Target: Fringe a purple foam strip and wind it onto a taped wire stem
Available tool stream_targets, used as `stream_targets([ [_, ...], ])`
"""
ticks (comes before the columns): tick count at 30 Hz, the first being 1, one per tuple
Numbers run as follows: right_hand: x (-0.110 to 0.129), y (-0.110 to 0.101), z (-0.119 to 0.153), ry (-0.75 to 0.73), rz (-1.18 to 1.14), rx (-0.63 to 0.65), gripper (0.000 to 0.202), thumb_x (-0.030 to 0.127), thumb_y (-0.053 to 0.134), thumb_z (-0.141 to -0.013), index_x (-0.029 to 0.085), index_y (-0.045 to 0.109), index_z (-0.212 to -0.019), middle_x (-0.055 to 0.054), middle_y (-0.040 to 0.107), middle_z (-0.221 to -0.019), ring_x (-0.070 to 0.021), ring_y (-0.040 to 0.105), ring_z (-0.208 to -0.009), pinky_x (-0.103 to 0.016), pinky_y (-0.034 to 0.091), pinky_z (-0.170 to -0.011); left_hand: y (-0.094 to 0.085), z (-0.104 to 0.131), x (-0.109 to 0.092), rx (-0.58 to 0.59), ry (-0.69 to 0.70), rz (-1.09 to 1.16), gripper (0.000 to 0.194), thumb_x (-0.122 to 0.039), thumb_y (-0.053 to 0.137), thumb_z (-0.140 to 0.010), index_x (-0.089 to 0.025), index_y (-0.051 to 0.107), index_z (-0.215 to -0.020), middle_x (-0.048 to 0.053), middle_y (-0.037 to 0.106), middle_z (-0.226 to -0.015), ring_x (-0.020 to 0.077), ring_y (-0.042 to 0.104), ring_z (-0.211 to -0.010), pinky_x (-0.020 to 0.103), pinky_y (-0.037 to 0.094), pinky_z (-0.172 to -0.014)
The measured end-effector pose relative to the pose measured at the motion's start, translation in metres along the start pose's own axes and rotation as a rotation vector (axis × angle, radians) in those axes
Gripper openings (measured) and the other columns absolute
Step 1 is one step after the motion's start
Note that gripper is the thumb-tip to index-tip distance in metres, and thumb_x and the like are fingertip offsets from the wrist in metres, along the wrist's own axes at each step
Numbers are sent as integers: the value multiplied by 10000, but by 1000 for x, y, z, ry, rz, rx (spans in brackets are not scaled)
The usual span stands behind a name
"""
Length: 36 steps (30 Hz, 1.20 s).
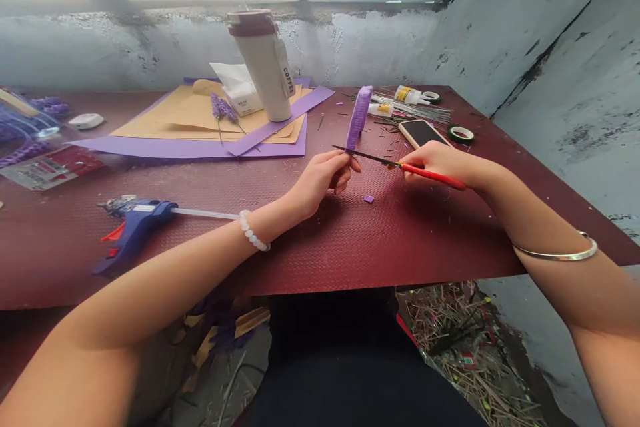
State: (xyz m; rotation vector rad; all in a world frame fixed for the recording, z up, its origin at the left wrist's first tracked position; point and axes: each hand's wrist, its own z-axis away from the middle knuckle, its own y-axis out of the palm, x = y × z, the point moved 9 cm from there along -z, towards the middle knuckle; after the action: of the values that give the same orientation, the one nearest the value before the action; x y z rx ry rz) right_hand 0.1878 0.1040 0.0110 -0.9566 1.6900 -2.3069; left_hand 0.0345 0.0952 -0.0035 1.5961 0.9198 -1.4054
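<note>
A purple strip [359,117] stands upright, its lower end pinched in the fingers of my left hand [327,177]. My right hand [435,163] is closed on red-handled scissors [433,176]. The dark blades point left and lie across the bottom of the strip, beside my left fingertips. Whether the blades are fully closed is too small to tell. On the dark red table [300,253], a small purple scrap [369,199] lies just below the scissors.
A blue glue gun [143,227] lies at left. Behind are a coffee cup [265,67], purple paper [200,148] and tissues [243,99]. A phone [424,133], glue bottles [409,95], wires [425,112] and tape rolls [461,134] are at right.
</note>
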Motion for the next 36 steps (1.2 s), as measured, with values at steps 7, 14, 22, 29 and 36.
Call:
stream_targets([
  [7,0,4,3,69,-55,41,550,727,498,-743,214,346,-615,32,316,-637,-112,310,-591,-287,245,-558,-3,-1,-2,-48,3,-61,315,-114,386,-923,-130,575,-672,-61,390,-454,54,362,-396,194,253,-430],
  [14,-1,5,3,105,-30,59,656,863,446,-688,212,376,-636,21,361,-659,-120,333,-602,-287,247,-564,-5,0,-1,-90,-31,-26,328,-76,388,-912,-130,559,-638,-84,300,-439,37,245,-371,172,187,-395],
  [22,7,7,3,121,-2,34,644,844,438,-715,215,362,-595,29,338,-610,-115,321,-579,-294,269,-568,-7,-1,1,-106,-54,8,341,-55,380,-925,-121,550,-637,-94,270,-442,23,204,-367,162,144,-389],
  [29,14,5,2,127,48,24,685,890,365,-688,218,364,-552,23,338,-565,-122,337,-570,-305,286,-573,-7,-1,2,-91,-45,64,306,-55,387,-909,-118,560,-664,-94,265,-455,26,193,-376,164,143,-396],
  [36,15,4,2,119,37,4,669,870,377,-700,217,392,-559,16,364,-570,-128,356,-578,-301,297,-573,-8,-1,0,-93,-32,93,293,-88,397,-915,-127,565,-680,-91,271,-464,32,189,-382,167,146,-398],
])
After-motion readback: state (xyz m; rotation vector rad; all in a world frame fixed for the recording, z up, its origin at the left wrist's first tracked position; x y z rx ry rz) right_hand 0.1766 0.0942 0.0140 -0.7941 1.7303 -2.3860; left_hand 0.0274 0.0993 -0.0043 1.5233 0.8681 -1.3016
